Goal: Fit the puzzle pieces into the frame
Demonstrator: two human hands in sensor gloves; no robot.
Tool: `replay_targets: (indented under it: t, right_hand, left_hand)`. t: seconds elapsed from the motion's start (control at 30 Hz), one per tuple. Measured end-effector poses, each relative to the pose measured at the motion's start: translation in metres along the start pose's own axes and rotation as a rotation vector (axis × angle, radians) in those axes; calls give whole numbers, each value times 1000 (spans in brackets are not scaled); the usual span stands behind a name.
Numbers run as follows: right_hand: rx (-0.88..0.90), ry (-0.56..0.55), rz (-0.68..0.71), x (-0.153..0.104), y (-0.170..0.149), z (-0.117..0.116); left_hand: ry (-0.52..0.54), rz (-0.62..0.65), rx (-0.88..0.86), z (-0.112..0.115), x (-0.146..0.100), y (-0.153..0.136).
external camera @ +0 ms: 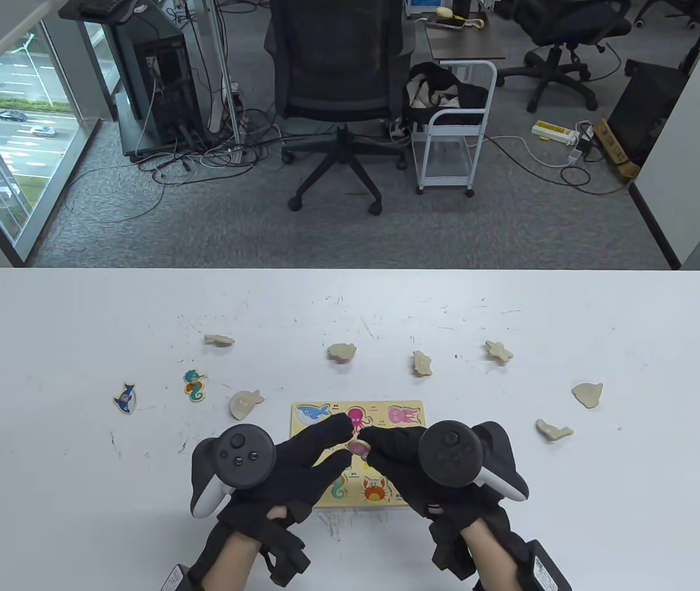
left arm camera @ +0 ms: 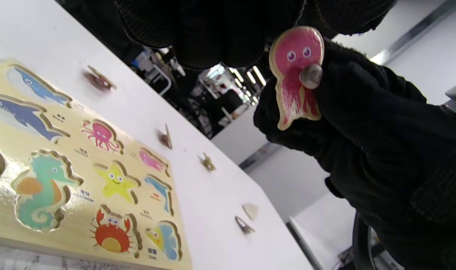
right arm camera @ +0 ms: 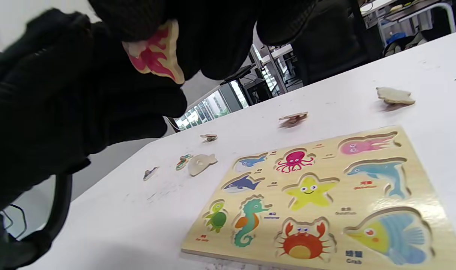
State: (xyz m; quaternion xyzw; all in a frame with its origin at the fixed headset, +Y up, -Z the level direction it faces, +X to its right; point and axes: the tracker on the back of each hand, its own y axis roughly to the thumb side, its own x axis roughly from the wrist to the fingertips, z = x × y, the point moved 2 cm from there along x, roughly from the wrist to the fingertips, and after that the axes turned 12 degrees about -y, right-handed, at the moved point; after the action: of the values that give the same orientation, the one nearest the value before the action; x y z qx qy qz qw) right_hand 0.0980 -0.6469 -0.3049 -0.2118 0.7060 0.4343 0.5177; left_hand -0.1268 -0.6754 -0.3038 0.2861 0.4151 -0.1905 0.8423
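Note:
The wooden puzzle frame (external camera: 408, 411) lies flat at the table's near middle, with empty animal-shaped slots showing (left arm camera: 81, 165) (right arm camera: 423, 195). Both hands hover over it. My right hand (external camera: 380, 446) pinches a pink jellyfish piece (external camera: 359, 448) with a metal peg, held up above the frame (left arm camera: 293, 93) (right arm camera: 156, 56). My left hand (external camera: 331, 443) reaches across the frame's left half with fingers stretched out, their tips (left arm camera: 212, 33) touching the piece's top edge. The frame's lower left part is hidden under the left hand in the table view.
Loose pieces lie around the frame: a blue shark (external camera: 125, 398) and a seahorse (external camera: 194, 385) face up at left, several plain face-down ones (external camera: 245, 403) (external camera: 341, 351) (external camera: 422, 362) (external camera: 498, 351) (external camera: 588, 394) (external camera: 553, 430). An office chair (external camera: 337, 74) stands beyond the table.

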Motion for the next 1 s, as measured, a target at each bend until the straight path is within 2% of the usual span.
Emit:
replay_targets:
  t: [0.2, 0.57, 0.87, 1.0]
  right_hand:
    - [41, 4, 4, 1, -3, 2]
    - [-45, -51, -21, -1, 3, 2]
    - [-415, -334, 35, -20, 41, 1]
    - [-507, -393, 103, -26, 55, -7]
  left_hand:
    - [23, -11, -54, 3, 2, -1]
    - [35, -35, -53, 5, 4, -6]
    - [98, -96, -163, 1, 4, -25]
    - [111, -108, -188, -1, 3, -28]
